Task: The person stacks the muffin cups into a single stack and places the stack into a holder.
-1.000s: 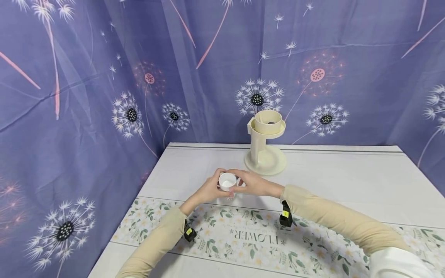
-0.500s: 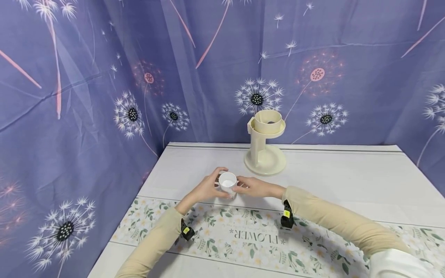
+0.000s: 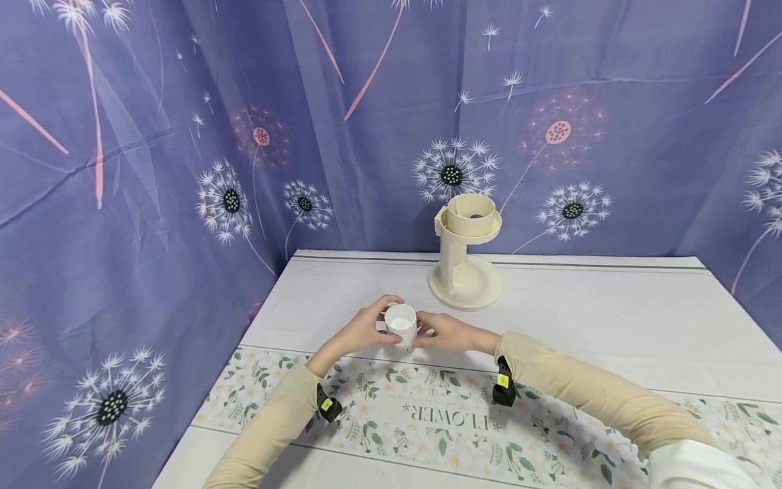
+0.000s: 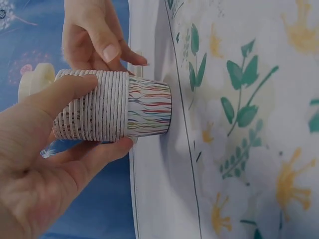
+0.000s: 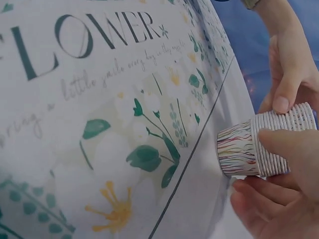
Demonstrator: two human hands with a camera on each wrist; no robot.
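Note:
A stack of nested white paper cups [image 3: 401, 333], with squiggly coloured lines on the outermost cup, stands upright over the table with its opening upward. My left hand [image 3: 360, 331] grips the stack from the left, thumb on the near side and fingers behind. In the left wrist view the many rims of the stack [image 4: 109, 112] lie between that thumb and the fingers. My right hand [image 3: 452, 331] is at the stack's right side, fingers spread loosely around it. Its thumb stands off the cups in the left wrist view.
Behind the hands stands a cream plastic stand [image 3: 453, 261] with a round base and a ring on top that bears a short cylinder [image 3: 470, 216]. A white cloth with a floral band [image 3: 452, 418] covers the table. A blue dandelion curtain [image 3: 379, 136] hangs behind.
My right hand has loosened from around the stack and drawn slightly to the right. The left hand has shifted its fingers a little and keeps its grip; the cups stay nearly in place.

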